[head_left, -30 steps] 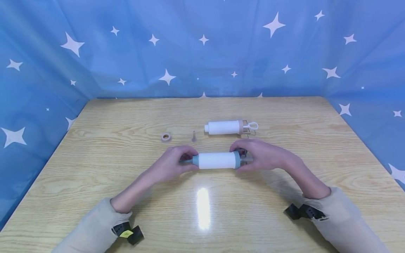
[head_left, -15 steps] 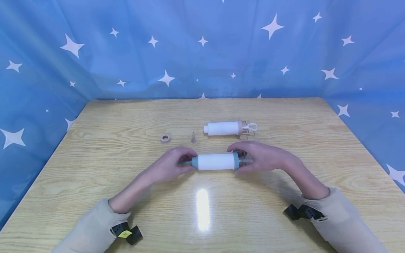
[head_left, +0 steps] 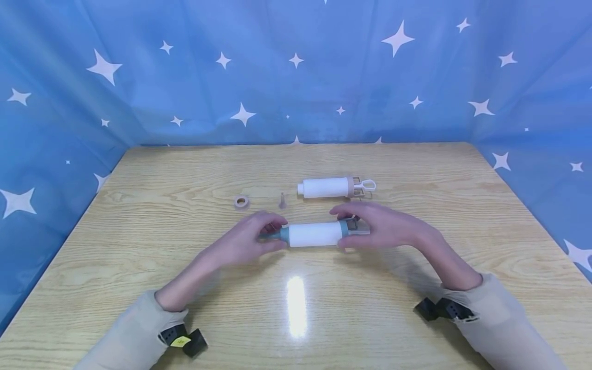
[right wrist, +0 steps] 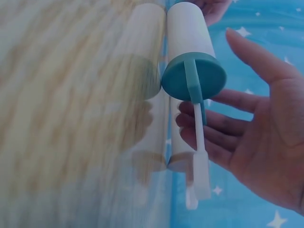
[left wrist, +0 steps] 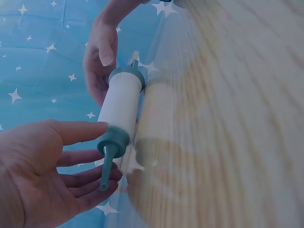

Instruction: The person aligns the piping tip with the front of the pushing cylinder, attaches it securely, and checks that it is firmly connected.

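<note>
A white plastic tube with teal caps at both ends lies on its side near the middle of the light wooden surface, with its thin teal nozzle pointing to the person's left and its plunger handle sticking out to the right. The left hand is beside the nozzle end. In the left wrist view its fingers are nearly straight and spread, cupped loosely under the nozzle, and the thumb lies close to the teal cap; the hand is wide and grips nothing. The right hand is at the other end. In the right wrist view its fingers are stretched out behind the white plunger rod, and the thumb points up past the round teal cap; this hand is wide too and does not grip the tube. Farther back on the surface lies a second white tube with a tan cap and a white loop handle, well apart from the hands. To its left stands a small grey cone-shaped tip, and farther left lies a small tan ring. A blue cloth with white stars hangs behind and around the surface.
</note>
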`<state>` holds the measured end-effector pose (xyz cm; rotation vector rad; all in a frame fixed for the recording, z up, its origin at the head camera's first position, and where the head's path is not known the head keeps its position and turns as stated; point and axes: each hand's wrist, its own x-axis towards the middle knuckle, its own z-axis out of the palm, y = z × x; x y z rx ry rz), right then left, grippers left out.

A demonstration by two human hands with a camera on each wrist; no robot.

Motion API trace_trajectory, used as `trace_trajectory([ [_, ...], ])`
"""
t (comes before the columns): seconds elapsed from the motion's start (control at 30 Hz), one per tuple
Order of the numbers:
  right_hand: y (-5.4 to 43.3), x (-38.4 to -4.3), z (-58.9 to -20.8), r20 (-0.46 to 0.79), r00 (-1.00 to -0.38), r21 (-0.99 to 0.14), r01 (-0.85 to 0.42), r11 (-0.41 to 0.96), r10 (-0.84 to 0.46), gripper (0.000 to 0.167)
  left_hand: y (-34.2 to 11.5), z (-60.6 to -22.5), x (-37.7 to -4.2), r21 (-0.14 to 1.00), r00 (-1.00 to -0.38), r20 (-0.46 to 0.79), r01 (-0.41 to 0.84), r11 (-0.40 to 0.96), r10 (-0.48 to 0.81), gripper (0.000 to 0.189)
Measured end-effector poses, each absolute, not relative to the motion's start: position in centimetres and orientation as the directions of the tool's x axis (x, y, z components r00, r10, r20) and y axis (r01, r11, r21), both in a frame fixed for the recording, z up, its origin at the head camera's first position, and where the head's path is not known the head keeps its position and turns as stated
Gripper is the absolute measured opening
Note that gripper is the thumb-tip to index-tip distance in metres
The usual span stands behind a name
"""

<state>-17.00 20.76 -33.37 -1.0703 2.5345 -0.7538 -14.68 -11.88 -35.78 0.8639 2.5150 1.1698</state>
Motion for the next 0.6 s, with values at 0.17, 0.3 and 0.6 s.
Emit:
trace_trajectory([
  [0.17,20.9,-17.2,-33.3,-0.051,-0.717,-0.574,-0.548,0.608,-0.695,0.064,-12.0,-35.5,-14.7,0.765,-0.796,0.035,0.411,0.496,0.604,0.049],
  [0.3,21.0,-17.3,-33.1,0.005,-0.722,-0.576,-0.567,0.588,-0.692,0.060,-12.4,-35.0,-14.6,0.766,-0.795,0.051,0.419,0.487,0.604,0.052],
  [0.6,20.7,-17.7,-32.7,0.109,-0.720,-0.593,-0.601,0.536,-0.686,0.048,-13.1,-34.2,-15.2,0.766,-0.779,0.158,0.484,0.422,0.607,0.050],
])
